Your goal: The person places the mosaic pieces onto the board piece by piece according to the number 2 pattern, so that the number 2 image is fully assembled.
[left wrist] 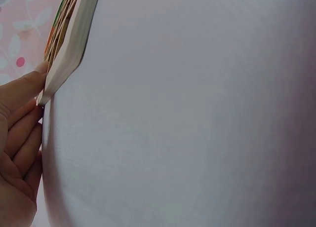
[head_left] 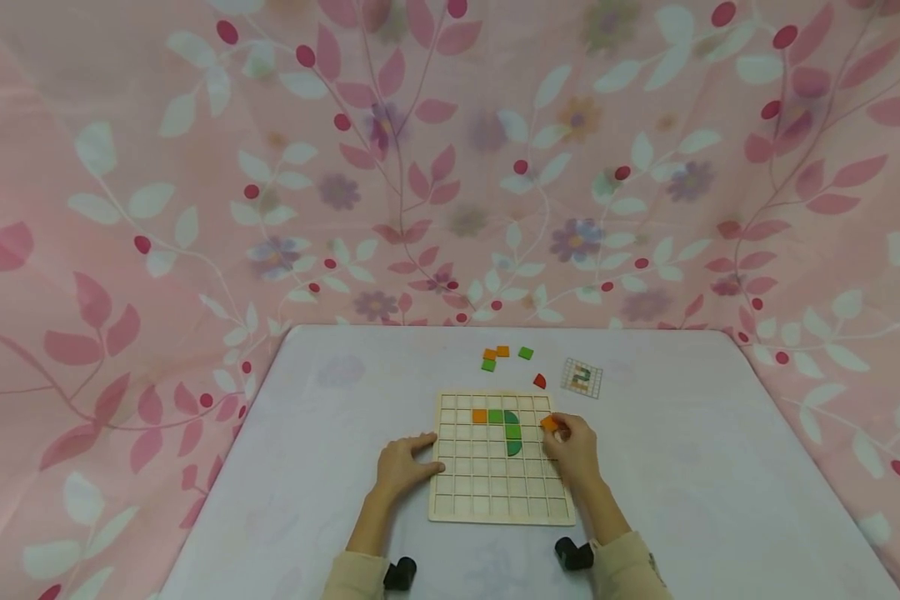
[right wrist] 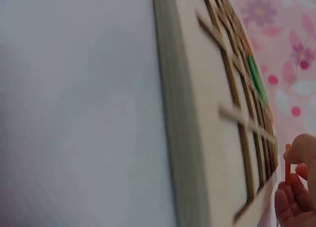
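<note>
A pale wooden grid board [head_left: 471,483] lies on the table. Set in its cells are an orange square [head_left: 480,416], a green square [head_left: 496,416], a dark green quarter-round [head_left: 511,417], another green square [head_left: 513,432] and a second dark green quarter-round [head_left: 514,448]. My left hand [head_left: 403,467] touches the board's left edge with extended fingers and thumb; the left wrist view shows the thumb [left wrist: 29,81] against the rim. Above the board's upper right edge, my right hand [head_left: 576,448] pinches an orange square tile [head_left: 549,423], seen edge-on as a thin orange tile [right wrist: 288,164] in the right wrist view.
Beyond the board lie loose orange tiles [head_left: 502,351], green tiles [head_left: 526,353] and a red quarter-round [head_left: 540,381]. A gridded pattern card [head_left: 582,378] sits to their right. Pink floral cloth [head_left: 450,167] hangs behind the white-covered table [head_left: 307,417].
</note>
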A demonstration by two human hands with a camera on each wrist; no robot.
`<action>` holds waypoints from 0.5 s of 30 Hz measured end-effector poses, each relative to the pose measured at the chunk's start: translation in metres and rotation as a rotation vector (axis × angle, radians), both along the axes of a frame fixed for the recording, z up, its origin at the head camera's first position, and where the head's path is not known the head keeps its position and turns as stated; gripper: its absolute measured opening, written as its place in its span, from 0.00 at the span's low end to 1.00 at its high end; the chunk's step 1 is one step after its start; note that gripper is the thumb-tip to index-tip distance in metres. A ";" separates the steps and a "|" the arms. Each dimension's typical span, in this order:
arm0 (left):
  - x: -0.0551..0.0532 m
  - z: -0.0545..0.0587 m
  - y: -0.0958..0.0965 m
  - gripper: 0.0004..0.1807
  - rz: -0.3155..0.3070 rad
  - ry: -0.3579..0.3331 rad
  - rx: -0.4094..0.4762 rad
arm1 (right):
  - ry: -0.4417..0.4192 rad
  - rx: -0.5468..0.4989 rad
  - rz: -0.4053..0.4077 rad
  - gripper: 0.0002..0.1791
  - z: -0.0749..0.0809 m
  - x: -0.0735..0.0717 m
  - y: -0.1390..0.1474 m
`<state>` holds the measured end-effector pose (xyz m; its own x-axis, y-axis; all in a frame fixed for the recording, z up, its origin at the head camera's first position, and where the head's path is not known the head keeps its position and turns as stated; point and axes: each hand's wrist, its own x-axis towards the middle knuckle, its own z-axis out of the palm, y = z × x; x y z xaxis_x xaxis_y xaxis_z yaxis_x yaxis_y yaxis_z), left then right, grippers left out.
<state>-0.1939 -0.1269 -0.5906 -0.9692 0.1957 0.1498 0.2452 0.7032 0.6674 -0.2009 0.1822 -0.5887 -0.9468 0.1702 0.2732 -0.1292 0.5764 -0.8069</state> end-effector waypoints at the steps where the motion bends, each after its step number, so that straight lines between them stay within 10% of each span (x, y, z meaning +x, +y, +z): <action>1: 0.000 0.000 0.000 0.31 0.000 0.001 -0.002 | -0.003 0.023 -0.023 0.17 -0.001 -0.001 0.005; 8: -0.001 -0.001 0.000 0.31 0.001 -0.001 -0.009 | 0.022 0.125 -0.042 0.17 -0.001 -0.023 0.024; 15: -0.001 -0.002 0.000 0.31 0.003 -0.021 0.013 | 0.050 0.239 0.045 0.16 0.013 -0.079 0.015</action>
<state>-0.1949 -0.1271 -0.5921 -0.9726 0.1911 0.1322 0.2292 0.6950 0.6815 -0.2802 0.1973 -0.5762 -0.9363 0.0529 0.3472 -0.1956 0.7426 -0.6406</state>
